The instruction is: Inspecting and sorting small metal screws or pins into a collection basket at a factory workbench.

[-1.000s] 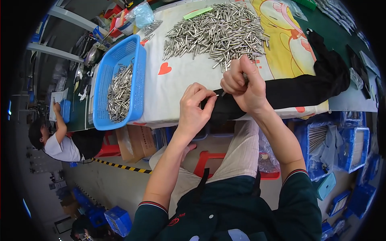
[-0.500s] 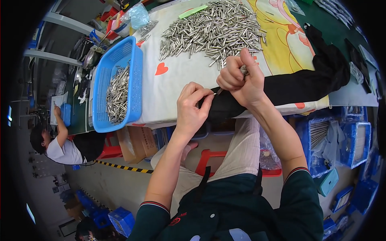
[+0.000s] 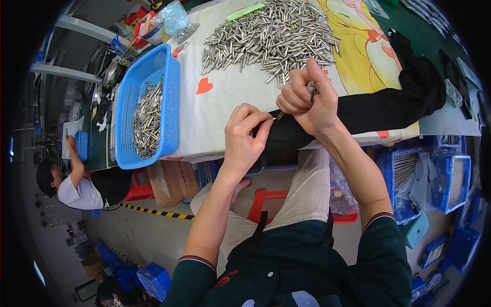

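Observation:
Between thumb and forefinger, my left hand (image 3: 244,135) pinches a small metal pin, mostly covered by the fingertips. My right hand (image 3: 313,106) is closed in a fist with its thumb up, around a slim tool whose narrow tip (image 3: 280,116) meets the pin's end. The tool's kind is hidden by the fingers. Both hands are over a long black cloth (image 3: 376,110) along the table's near edge. Beyond them lies a large heap of silvery metal pins (image 3: 271,38). To the left stands a blue perforated basket (image 3: 172,110) with many similar pins (image 3: 147,120) inside.
A green strip (image 3: 245,11) rests on the heap. A clear plastic bag (image 3: 173,18) is at the far left of the patterned tablecloth (image 3: 197,120). Blue crates (image 3: 455,179) stand below right, a cardboard box (image 3: 176,181) below left. Another person (image 3: 76,192) works farther left.
My hands keep almost the same pose and grips. The basket appears slightly farther left in the picture.

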`<action>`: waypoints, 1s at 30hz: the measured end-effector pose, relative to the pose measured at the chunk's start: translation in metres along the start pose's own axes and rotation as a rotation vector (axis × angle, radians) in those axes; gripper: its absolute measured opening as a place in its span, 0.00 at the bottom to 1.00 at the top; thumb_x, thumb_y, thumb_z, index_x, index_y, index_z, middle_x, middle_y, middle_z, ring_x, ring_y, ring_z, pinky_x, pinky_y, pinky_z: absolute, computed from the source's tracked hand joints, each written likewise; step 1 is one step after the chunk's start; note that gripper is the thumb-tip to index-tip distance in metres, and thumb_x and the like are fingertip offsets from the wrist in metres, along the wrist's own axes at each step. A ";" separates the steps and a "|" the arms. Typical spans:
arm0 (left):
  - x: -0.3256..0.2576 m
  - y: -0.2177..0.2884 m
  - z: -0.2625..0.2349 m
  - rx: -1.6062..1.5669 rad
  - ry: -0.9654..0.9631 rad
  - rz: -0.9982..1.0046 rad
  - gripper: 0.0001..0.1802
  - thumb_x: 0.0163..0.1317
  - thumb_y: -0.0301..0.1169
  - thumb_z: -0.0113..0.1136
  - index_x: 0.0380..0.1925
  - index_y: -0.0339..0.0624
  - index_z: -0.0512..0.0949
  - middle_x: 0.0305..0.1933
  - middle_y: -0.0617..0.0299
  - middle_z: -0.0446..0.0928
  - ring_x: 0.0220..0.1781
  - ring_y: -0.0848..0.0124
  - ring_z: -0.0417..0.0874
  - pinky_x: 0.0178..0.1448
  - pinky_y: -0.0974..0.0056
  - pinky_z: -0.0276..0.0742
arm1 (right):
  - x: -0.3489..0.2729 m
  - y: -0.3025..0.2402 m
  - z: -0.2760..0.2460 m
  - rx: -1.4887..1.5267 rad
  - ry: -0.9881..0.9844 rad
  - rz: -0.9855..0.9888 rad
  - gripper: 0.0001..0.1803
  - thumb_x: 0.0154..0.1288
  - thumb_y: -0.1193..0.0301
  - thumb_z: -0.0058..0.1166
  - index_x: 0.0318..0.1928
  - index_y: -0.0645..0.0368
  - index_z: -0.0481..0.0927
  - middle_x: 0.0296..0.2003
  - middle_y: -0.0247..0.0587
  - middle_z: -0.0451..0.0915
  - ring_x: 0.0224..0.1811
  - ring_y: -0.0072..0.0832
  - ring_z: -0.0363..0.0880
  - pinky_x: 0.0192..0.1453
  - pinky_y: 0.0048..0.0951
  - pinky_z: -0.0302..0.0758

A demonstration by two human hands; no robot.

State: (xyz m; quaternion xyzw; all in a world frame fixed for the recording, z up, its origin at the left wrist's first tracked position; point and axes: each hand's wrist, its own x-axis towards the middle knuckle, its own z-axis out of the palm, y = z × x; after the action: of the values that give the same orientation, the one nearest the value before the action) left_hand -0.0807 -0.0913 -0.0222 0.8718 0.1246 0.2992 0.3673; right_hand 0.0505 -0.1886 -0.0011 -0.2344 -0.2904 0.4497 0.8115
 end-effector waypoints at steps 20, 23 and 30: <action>0.008 0.001 -0.002 -0.068 -0.065 -0.076 0.05 0.42 0.17 0.61 0.22 0.35 0.77 0.24 0.60 0.71 0.28 0.64 0.72 0.31 0.63 0.68 | 0.005 0.005 0.011 -0.133 0.039 0.001 0.24 0.69 0.61 0.30 0.14 0.53 0.54 0.09 0.25 0.48 0.12 0.18 0.41 0.19 0.24 0.44; 0.008 -0.001 -0.003 -0.079 -0.058 -0.069 0.05 0.42 0.17 0.61 0.22 0.35 0.77 0.24 0.60 0.71 0.28 0.64 0.72 0.31 0.63 0.68 | 0.006 0.010 0.018 -0.346 0.040 -0.035 0.23 0.68 0.63 0.32 0.13 0.55 0.55 0.09 0.26 0.49 0.12 0.17 0.44 0.18 0.24 0.45; 0.007 0.001 -0.002 -0.056 -0.061 -0.028 0.05 0.42 0.17 0.61 0.22 0.35 0.77 0.24 0.60 0.71 0.28 0.65 0.71 0.32 0.63 0.68 | -0.002 0.006 0.003 -0.026 0.078 -0.038 0.23 0.67 0.62 0.32 0.14 0.53 0.54 0.10 0.25 0.47 0.13 0.18 0.41 0.20 0.25 0.43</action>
State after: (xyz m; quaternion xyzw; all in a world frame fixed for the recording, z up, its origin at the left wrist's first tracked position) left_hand -0.0763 -0.0875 -0.0172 0.8681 0.1170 0.2705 0.3995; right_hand 0.0440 -0.1867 -0.0033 -0.2567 -0.2688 0.4211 0.8274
